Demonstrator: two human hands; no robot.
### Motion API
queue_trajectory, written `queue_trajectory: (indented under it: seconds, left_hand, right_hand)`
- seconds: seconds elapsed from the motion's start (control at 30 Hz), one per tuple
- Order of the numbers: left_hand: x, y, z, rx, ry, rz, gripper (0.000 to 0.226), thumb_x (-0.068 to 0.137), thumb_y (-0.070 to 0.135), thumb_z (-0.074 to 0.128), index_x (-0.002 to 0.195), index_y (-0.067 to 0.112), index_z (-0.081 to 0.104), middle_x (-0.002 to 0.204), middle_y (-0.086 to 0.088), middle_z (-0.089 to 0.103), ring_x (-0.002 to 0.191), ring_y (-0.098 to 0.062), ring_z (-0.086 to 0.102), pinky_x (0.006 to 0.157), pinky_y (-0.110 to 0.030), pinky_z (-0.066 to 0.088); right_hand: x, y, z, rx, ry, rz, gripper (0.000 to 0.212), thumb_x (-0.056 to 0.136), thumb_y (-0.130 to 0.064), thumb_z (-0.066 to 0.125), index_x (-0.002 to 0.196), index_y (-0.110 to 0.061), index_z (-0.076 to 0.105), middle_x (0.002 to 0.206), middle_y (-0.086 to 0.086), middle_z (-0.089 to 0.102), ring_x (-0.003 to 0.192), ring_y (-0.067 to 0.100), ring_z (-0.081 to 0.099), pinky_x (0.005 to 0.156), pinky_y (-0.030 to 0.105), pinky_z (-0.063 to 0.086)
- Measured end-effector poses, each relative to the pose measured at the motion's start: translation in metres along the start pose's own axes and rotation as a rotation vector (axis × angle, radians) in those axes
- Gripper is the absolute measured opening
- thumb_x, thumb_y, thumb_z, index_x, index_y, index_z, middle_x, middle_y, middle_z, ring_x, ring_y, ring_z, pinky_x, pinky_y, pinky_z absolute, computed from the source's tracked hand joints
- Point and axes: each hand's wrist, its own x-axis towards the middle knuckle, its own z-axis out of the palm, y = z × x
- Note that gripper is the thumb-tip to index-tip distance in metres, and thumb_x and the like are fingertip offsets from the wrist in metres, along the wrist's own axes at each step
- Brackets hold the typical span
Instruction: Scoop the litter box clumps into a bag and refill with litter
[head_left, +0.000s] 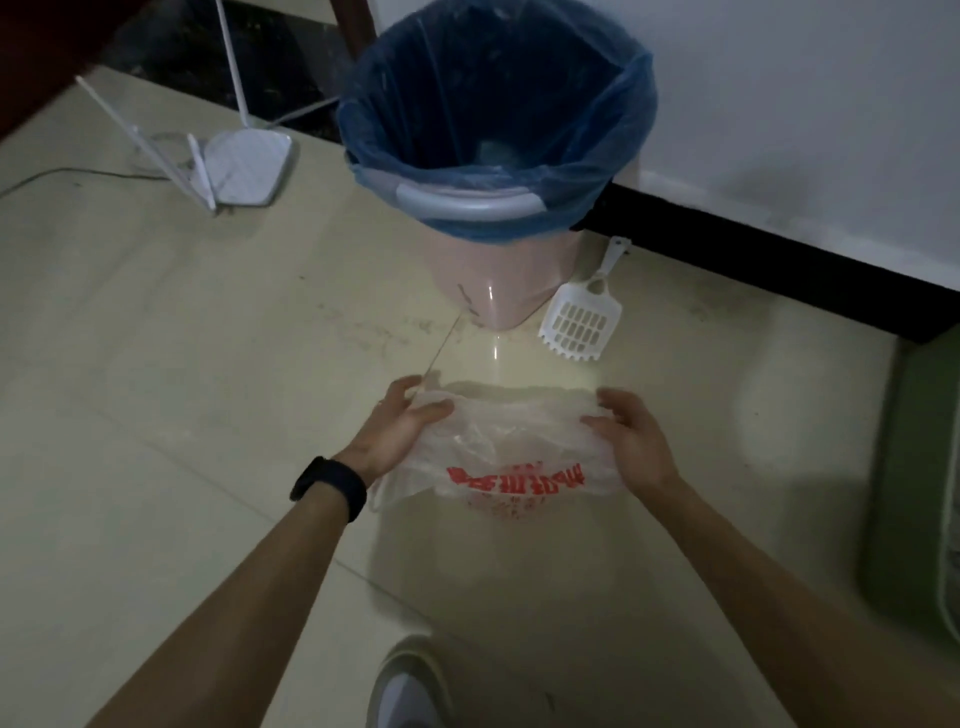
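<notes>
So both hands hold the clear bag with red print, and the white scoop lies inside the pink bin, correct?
Not quite. The head view shows the white scoop on the floor beside the pink bin, not inside it. The left hand and right hand do hold the clear bag.

The plastic bag (511, 447) is thin, translucent and whitish, with 1 line of red printed characters across its lower part and fainter red print beneath. It is crumpled and held up above the floor (208, 364), its upper edge gathered between the left hand (400, 426) and the right hand (631, 441), each pinching 1 side. The litter scoop (582, 317) is white plastic with a slotted, toothed blade; it lies beyond the bag, just beside a pink bin (498, 270).
</notes>
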Motion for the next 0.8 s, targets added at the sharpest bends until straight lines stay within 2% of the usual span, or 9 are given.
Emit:
queue_trajectory:
  seconds: [0.07, 0.13, 0.2, 0.27, 0.4, 0.53, 0.67, 0.73, 0.8]
  left_hand:
    - [-0.005, 0.001, 0.001, 0.389, 0.205, 0.295, 0.064, 0.086, 0.058, 0.058, 0.142, 0.033, 0.041, 0.142, 0.006, 0.042, 0.129, -0.016, 0.037, 0.106, -0.036, 0.034]
    - [-0.015, 0.009, 0.006, 0.606, 0.371, 0.630, 0.046, 0.087, 0.053, 0.058, 0.129, 0.033, 0.055, 0.132, 0.008, 0.052, 0.124, -0.015, 0.041, 0.100, -0.033, 0.037]
    - [-0.020, 0.011, 0.015, 0.748, 0.318, 0.847, 0.023, 0.090, 0.042, 0.059, 0.110, 0.031, 0.064, 0.113, 0.010, 0.060, 0.107, -0.015, 0.050, 0.087, -0.032, 0.046]
    - [-0.023, 0.008, 0.024, 0.871, 0.067, 0.858, 0.015, 0.092, 0.034, 0.056, 0.103, 0.032, 0.065, 0.101, 0.011, 0.061, 0.094, -0.014, 0.055, 0.074, -0.032, 0.050]
    - [-0.021, -0.014, 0.037, 1.079, -0.259, 0.611, 0.018, 0.095, 0.036, 0.051, 0.111, 0.032, 0.060, 0.103, 0.009, 0.059, 0.093, -0.013, 0.058, 0.070, -0.029, 0.049]
    - [-0.013, -0.031, 0.040, 0.925, -0.231, 0.421, 0.016, 0.101, 0.027, 0.042, 0.108, 0.023, 0.055, 0.099, 0.000, 0.061, 0.082, -0.020, 0.058, 0.070, -0.035, 0.050]
    - [-0.008, -0.037, 0.040, 1.101, -0.337, 0.293, 0.032, 0.095, 0.040, 0.055, 0.125, 0.030, 0.059, 0.123, 0.004, 0.062, 0.102, -0.018, 0.059, 0.077, -0.029, 0.049]
    - [-0.010, -0.035, 0.042, 1.180, -0.380, 0.273, 0.052, 0.088, 0.051, 0.063, 0.135, 0.033, 0.053, 0.133, 0.004, 0.055, 0.109, -0.018, 0.058, 0.080, -0.029, 0.048]
    - [-0.013, -0.031, 0.043, 1.230, -0.411, 0.290, 0.071, 0.083, 0.056, 0.066, 0.145, 0.038, 0.038, 0.154, 0.000, 0.032, 0.119, -0.021, 0.054, 0.084, -0.031, 0.049]
  right_hand:
    - [-0.009, -0.005, -0.001, -0.285, 0.220, -0.263, 0.044, 0.084, -0.040, 0.062, 0.124, -0.022, 0.057, 0.125, 0.002, 0.055, 0.117, 0.019, 0.049, 0.102, 0.037, 0.041]
    - [-0.021, -0.019, -0.002, -0.445, 0.366, -0.591, 0.038, 0.090, -0.036, 0.055, 0.124, -0.018, 0.057, 0.126, 0.003, 0.055, 0.118, 0.020, 0.047, 0.101, 0.035, 0.037]
    - [-0.029, -0.031, 0.003, -0.619, 0.280, -0.923, 0.027, 0.089, -0.029, 0.061, 0.112, -0.015, 0.065, 0.113, 0.003, 0.064, 0.106, 0.021, 0.052, 0.091, 0.035, 0.041]
    - [-0.033, -0.030, 0.015, -0.744, -0.028, -1.088, 0.016, 0.090, -0.023, 0.062, 0.102, -0.017, 0.070, 0.097, -0.001, 0.069, 0.091, 0.021, 0.058, 0.079, 0.035, 0.045]
    - [-0.036, -0.014, 0.029, -1.086, -0.495, -0.829, 0.028, 0.094, -0.029, 0.052, 0.119, -0.027, 0.064, 0.106, -0.002, 0.069, 0.097, 0.026, 0.064, 0.078, 0.037, 0.053]
    - [-0.045, -0.005, 0.033, -1.325, -0.469, -0.702, 0.047, 0.100, -0.045, 0.037, 0.142, -0.023, 0.041, 0.104, 0.006, 0.069, 0.092, 0.032, 0.066, 0.067, 0.034, 0.045]
    - [-0.048, -0.008, 0.037, -1.441, -0.488, -0.699, 0.047, 0.101, -0.049, 0.032, 0.097, -0.020, 0.069, 0.094, 0.002, 0.068, 0.089, 0.025, 0.063, 0.076, 0.031, 0.047]
    - [-0.049, -0.007, 0.038, -1.369, -0.588, -0.646, 0.045, 0.099, -0.050, 0.040, 0.083, -0.019, 0.069, 0.087, 0.002, 0.063, 0.088, 0.023, 0.060, 0.076, 0.031, 0.047]
    - [-0.048, -0.008, 0.040, -1.288, -0.701, -0.565, 0.046, 0.097, -0.049, 0.046, 0.070, -0.016, 0.064, 0.076, 0.003, 0.062, 0.077, 0.021, 0.059, 0.072, 0.033, 0.048]
